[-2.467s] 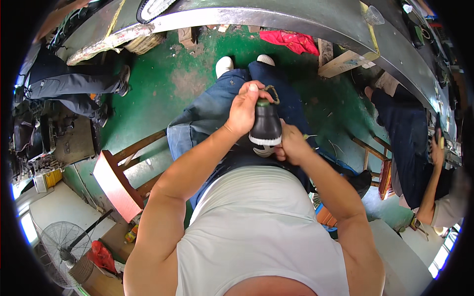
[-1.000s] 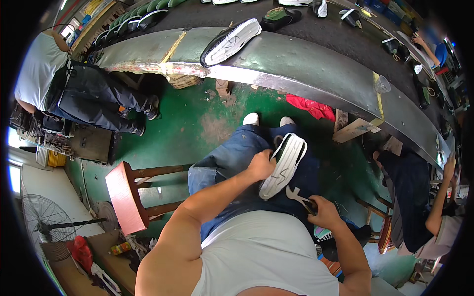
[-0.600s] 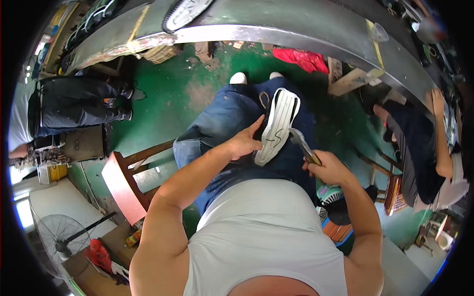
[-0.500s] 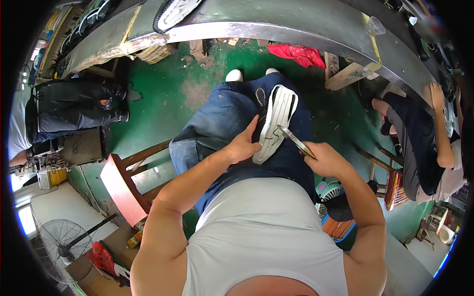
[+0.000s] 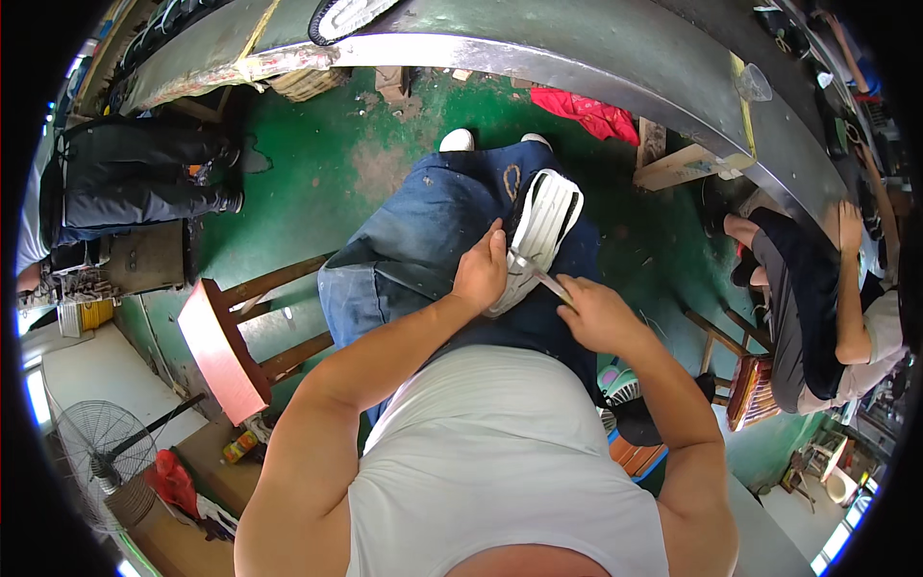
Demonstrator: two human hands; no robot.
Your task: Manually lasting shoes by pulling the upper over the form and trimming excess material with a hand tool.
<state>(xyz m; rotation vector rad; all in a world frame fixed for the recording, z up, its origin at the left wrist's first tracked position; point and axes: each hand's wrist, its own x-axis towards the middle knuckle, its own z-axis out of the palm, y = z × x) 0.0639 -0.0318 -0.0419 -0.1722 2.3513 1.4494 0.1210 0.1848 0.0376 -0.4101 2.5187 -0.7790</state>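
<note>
A shoe with a white sole (image 5: 548, 223) lies sole up, slanting across the dark blue apron (image 5: 423, 231) over my lap. My left hand (image 5: 481, 272) is closed on its left edge; the fingers are partly hidden, with the thumb pointing away from me. In my right hand (image 5: 598, 315), fingers wrapped round the handle, is a small hammer (image 5: 543, 276) with a shiny metal head. That head is at the middle of the sole, close to my left fingers; whether it touches is too small to tell.
A metal-edged workbench (image 5: 538, 60) curves across the far side, another white sole (image 5: 351, 14) on it. A red cloth (image 5: 586, 111) hangs below. One person in dark trousers (image 5: 135, 173) stands left; another sits right. A stool (image 5: 226, 351) and a fan (image 5: 101, 452) stand at left.
The hammer and my right hand have moved left. My left hand has shifted forward along the shoe, and its extended forefinger has folded in. The view has shifted slightly.
</note>
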